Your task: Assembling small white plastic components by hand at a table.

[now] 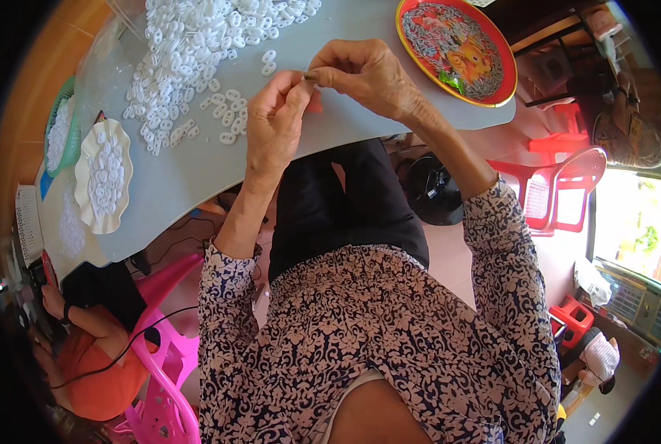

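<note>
My left hand point(275, 126) and my right hand point(371, 78) meet over the grey table's near edge, fingertips pinched together. A small dark, metallic-looking piece point(310, 76) shows between the fingertips; its kind is too small to make out. Beyond and left of my left hand lies a big heap of small white plastic pieces with two holes point(190, 59). Several loose white pieces point(229, 111) lie beside my left wrist, and two more point(269, 63) sit just past my left fingertips. To the right of my right hand stands a round red tray point(505, 63) holding many small grey metal parts point(438, 33).
At left, a cream scalloped dish point(86, 174) and a green basket point(70, 144) hold white pieces. Pink chairs point(164, 392) and a person in orange point(97, 370) are at lower left. Red plastic chairs point(545, 189) stand right; another person point(598, 359) is farther off.
</note>
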Demonstrator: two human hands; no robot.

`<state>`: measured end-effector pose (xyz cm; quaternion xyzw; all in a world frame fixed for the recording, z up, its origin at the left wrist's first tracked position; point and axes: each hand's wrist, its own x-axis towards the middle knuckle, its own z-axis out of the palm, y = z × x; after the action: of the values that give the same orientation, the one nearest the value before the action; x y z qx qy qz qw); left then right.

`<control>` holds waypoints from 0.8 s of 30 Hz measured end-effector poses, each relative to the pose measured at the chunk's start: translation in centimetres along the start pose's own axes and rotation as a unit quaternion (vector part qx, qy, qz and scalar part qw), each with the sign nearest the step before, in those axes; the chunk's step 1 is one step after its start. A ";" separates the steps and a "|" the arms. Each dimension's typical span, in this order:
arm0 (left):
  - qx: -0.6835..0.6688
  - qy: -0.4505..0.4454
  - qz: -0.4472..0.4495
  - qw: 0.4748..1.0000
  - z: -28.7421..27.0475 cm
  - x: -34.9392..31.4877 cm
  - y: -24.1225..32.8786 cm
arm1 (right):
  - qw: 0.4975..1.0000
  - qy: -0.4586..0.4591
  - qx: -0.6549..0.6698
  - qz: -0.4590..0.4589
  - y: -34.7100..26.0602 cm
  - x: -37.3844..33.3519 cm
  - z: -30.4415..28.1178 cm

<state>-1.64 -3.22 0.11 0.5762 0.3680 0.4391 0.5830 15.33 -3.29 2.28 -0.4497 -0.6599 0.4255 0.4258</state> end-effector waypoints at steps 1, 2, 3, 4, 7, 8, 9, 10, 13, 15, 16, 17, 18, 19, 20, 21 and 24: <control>-0.001 -0.001 -0.001 1.000 -0.1 0.0 -0.2 | 0.999 0.017 -0.027 -0.012 0.3 0.1 0.2; -0.001 -0.002 -0.001 1.000 -0.1 0.1 -0.5 | 0.998 0.035 -0.055 -0.024 0.4 0.1 0.3; -0.002 -0.003 0.000 1.000 0.0 0.2 -0.7 | 0.998 0.036 -0.056 -0.022 0.5 0.0 0.2; -0.003 -0.005 -0.001 1.000 0.1 0.3 -0.8 | 0.996 0.038 -0.083 -0.011 0.0 -0.1 0.2; -0.023 -0.003 0.020 1.000 0.5 0.4 -0.7 | 0.991 0.036 -0.128 -0.008 -0.6 -0.1 -0.2; -0.027 0.007 0.015 0.999 0.8 0.4 -0.4 | 0.989 0.031 -0.145 -0.018 -0.7 0.0 -0.3; -0.032 0.017 0.010 0.999 0.9 0.4 -0.2 | 0.989 0.032 -0.147 -0.017 -0.6 0.0 -0.5; -0.033 0.016 0.011 0.999 0.9 0.4 -0.2 | 0.992 0.024 -0.127 -0.015 -0.5 -0.1 -0.6; -0.001 0.002 0.017 1.000 0.6 0.4 -0.5 | 0.995 0.021 -0.100 -0.001 -0.5 -0.1 -0.8; 0.005 -0.004 0.033 0.999 0.4 0.4 -0.8 | 0.996 0.024 -0.090 0.011 -0.5 0.0 -0.6; 0.005 -0.003 0.033 0.999 0.4 0.5 -0.7 | 0.996 0.028 -0.080 0.024 -0.5 0.0 -0.4; -0.065 -0.003 -0.004 0.998 0.4 0.6 -0.3 | 0.996 0.031 -0.069 0.038 -0.5 0.0 -0.4; -0.136 -0.002 -0.041 0.990 0.4 0.6 -0.2 | 0.996 0.030 -0.069 0.038 -0.3 0.0 -0.2; -0.135 -0.001 -0.040 0.990 0.1 0.8 -0.2 | 0.997 0.045 -0.052 0.014 -0.1 -0.1 -0.1; -0.176 -0.040 -0.073 0.981 -0.4 1.1 -0.3 | 0.997 0.060 -0.036 -0.009 0.1 0.0 0.0; -0.215 -0.080 -0.105 0.968 -0.7 1.3 -0.4 | 0.998 0.060 -0.036 -0.010 0.1 -0.1 0.0; -0.352 -0.147 -0.158 0.911 -1.3 1.6 -0.5 | 0.996 0.039 -0.070 -0.024 -0.1 0.0 -0.1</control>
<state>-2.28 -1.21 -0.36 0.3263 0.1858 0.3523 0.8573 15.40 -3.27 2.38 -0.4788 -0.6817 0.3498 0.4285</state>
